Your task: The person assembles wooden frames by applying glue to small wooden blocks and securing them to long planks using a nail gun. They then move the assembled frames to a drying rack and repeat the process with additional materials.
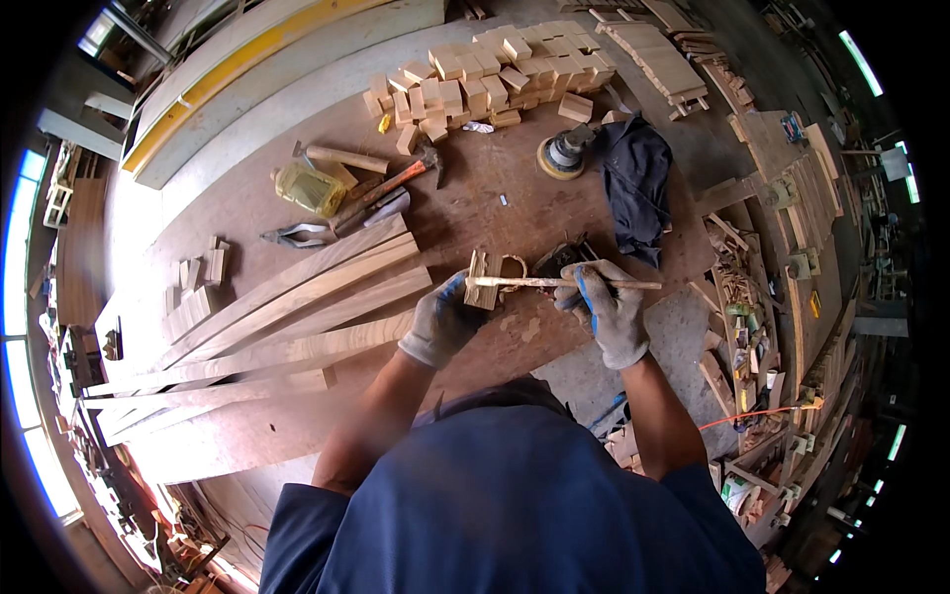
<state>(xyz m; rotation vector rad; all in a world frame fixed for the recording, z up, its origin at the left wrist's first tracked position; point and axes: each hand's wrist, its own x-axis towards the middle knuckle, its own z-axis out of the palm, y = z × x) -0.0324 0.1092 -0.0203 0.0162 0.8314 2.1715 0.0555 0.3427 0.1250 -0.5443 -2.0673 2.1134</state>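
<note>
My left hand (443, 319), in a grey and blue work glove, is closed around a small wooden block (484, 265) held over the table. My right hand (608, 305), gloved alike, grips a thin pale stick (539, 283) that lies almost level. The stick's left end touches or overlaps the face of the block; I cannot tell which. Just behind the stick is a round tan rim (516, 267), perhaps of a small container, partly hidden. A dark object (561, 255) beside it is also partly covered by my right hand.
Long wooden boards (297, 297) lie to the left. Behind them are a hammer (406, 176), pliers (295, 236) and a yellowish plastic bottle (315, 188). Wooden blocks (485, 74) are piled at the far edge. A sander (564, 153) and dark cloth (635, 183) rest at the right.
</note>
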